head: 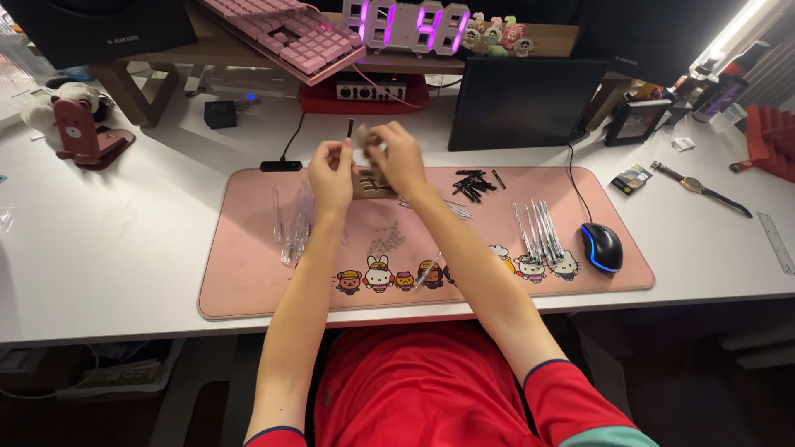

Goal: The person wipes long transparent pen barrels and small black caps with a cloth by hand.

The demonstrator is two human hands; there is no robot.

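Observation:
Both my hands are raised over the pink desk mat (248,281). My left hand (331,170) pinches a thin pen part with a black tip (350,128) that sticks up. My right hand (396,157) is closed around a small blurred piece right beside it, and the two hands almost touch. Under the hands lies a small brownish box (373,189). Clear pen barrels (294,219) lie on the mat to the left, a pile of small black parts (474,184) to the upper right, and a row of assembled clear pens (538,230) to the right.
A black mouse (602,246) sits at the mat's right end. A dark tablet (522,103) leans behind the mat, with a pink keyboard (290,33) and a digital clock (411,25) on a shelf. A wristwatch (700,188) and a ruler (777,242) lie at the right.

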